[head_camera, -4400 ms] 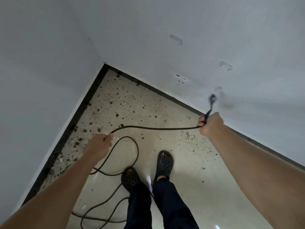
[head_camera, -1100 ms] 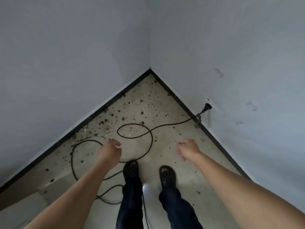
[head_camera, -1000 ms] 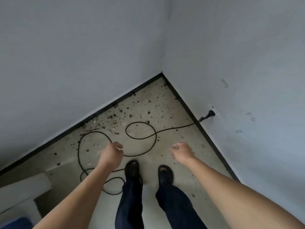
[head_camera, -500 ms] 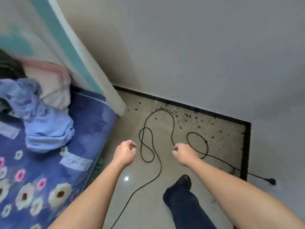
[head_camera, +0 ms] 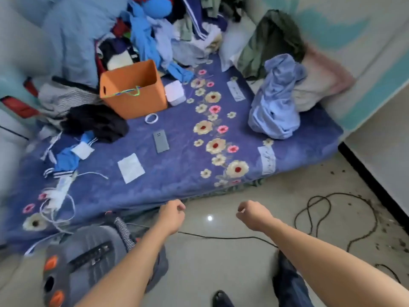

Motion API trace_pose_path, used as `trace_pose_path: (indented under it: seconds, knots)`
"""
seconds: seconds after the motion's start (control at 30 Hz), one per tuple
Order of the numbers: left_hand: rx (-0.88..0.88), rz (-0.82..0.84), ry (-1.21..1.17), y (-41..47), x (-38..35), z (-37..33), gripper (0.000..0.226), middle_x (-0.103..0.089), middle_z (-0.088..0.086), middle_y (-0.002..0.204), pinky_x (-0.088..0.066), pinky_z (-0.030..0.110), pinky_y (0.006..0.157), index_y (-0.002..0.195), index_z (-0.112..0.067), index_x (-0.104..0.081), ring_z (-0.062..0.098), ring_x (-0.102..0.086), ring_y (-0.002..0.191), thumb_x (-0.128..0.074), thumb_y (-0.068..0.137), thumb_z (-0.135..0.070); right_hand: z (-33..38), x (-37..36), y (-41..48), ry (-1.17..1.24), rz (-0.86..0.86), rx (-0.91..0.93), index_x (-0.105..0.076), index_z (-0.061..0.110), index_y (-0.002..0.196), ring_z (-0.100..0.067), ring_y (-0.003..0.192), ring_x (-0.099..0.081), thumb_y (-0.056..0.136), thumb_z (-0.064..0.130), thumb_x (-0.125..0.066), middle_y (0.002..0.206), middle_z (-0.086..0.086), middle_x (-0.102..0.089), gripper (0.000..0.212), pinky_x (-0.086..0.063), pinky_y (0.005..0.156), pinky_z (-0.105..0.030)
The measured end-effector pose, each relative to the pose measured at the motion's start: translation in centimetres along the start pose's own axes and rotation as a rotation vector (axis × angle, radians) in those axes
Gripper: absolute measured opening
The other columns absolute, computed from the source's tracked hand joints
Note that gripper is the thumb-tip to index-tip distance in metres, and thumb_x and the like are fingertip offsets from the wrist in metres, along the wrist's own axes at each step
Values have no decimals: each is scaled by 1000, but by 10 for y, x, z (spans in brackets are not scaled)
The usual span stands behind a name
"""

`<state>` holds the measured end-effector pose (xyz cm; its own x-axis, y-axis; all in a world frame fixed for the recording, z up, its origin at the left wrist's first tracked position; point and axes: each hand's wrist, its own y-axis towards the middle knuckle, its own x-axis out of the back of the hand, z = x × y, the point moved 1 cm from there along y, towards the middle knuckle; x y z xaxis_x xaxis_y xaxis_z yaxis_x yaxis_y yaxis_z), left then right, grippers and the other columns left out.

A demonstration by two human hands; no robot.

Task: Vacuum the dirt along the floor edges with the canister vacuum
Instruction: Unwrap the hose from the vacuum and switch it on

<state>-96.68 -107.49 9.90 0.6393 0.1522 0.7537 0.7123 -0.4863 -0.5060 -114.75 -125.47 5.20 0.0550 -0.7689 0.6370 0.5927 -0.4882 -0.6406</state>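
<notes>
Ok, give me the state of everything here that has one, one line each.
left hand, loosely curled, holding nothing
right hand, loosely curled, holding nothing
canister vacuum, standing on the floor by the bed, untouched
power cord, lying slack in loops on the floor
dirt, scattered along the baseboard
orange bag, upright on the bed, top open

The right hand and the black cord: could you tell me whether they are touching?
Apart. The head view shows bare floor between the right hand and the black cord, which lies on the tiles.
</notes>
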Motion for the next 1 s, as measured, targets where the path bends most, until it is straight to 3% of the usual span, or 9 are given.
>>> trace_pose_path:
  seconds: [0.1, 0.23, 0.37, 0.5, 0.6, 0.77, 0.87, 0.93, 1.0]
  knots:
    - [146, -65, -60, -19, 48, 84, 22, -69, 12, 96, -47, 30, 82, 92, -19, -68, 31, -63, 99, -52, 86, -5, 88, -32, 9, -95, 54, 115, -66, 22, 117, -28, 110, -60, 92, 34, -56, 122, -7, -65, 29, -47, 86, -30]
    - [301, -128, -147, -43, 78, 178, 23, -69, 9, 99, -49, 32, 83, 74, -28, -56, 31, -63, 97, -52, 87, -10, 186, -69, 22, -243, 124, 266, -66, 21, 119, -26, 112, -60, 93, 34, -56, 123, -5, -65, 30, -47, 87, -30]
    - [420, -158, -199, -55, 90, 243, 18, -69, 5, 95, -48, 34, 85, 78, -23, -60, 29, -62, 97, -50, 90, -14, 259, -109, 46, -354, 203, 372, -69, 19, 111, -27, 108, -62, 91, 31, -57, 115, -6, -69, 26, -47, 85, -31]
    - [555, -181, -269, -49, 97, 295, 19, -68, 3, 103, -45, 28, 78, 83, -27, -58, 23, -62, 97, -50, 90, -11, 324, -152, 82, -431, 321, 423, -67, 18, 112, -28, 107, -63, 91, 29, -55, 114, -7, -68, 26, -46, 82, -30]
    - [618, -171, -321, -31, 91, 329, 22, -67, 3, 99, -45, 28, 78, 77, -26, -57, 22, -63, 97, -51, 90, -9, 365, -188, 117, -477, 377, 433, -66, 20, 116, -26, 108, -63, 93, 31, -56, 119, -7, -67, 28, -48, 88, -30]
    - [754, -243, -494, 6, 65, 373, 18, -69, 4, 107, -48, 30, 84, 100, -14, -69, 22, -63, 101, -53, 92, -13, 413, -251, 170, -540, 408, 440, -62, 14, 120, -28, 113, -60, 95, 24, -54, 123, -9, -64, 29, -46, 89, -31]
    - [778, -242, -598, 22, 36, 392, 16, -69, 5, 104, -48, 30, 82, 99, -13, -68, 21, -63, 99, -54, 92, -13, 437, -291, 205, -499, 360, 433, -59, 9, 113, -33, 110, -61, 93, 25, -56, 109, -13, -63, 26, -44, 80, -32]
    - [778, -244, -636, 29, 15, 403, 15, -69, 3, 102, -50, 30, 84, 99, -15, -67, 20, -64, 98, -55, 91, -14, 452, -321, 227, -452, 322, 411, -58, 6, 113, -35, 105, -63, 91, 34, -59, 104, -16, -63, 36, -46, 78, -34]
    - [775, -248, -668, 31, -4, 413, 16, -70, 1, 102, -50, 30, 85, 101, -14, -68, 18, -64, 96, -55, 91, -13, 461, -351, 244, -414, 306, 372, -54, 4, 124, -36, 111, -60, 91, 44, -60, 116, -19, -63, 52, -46, 84, -35]
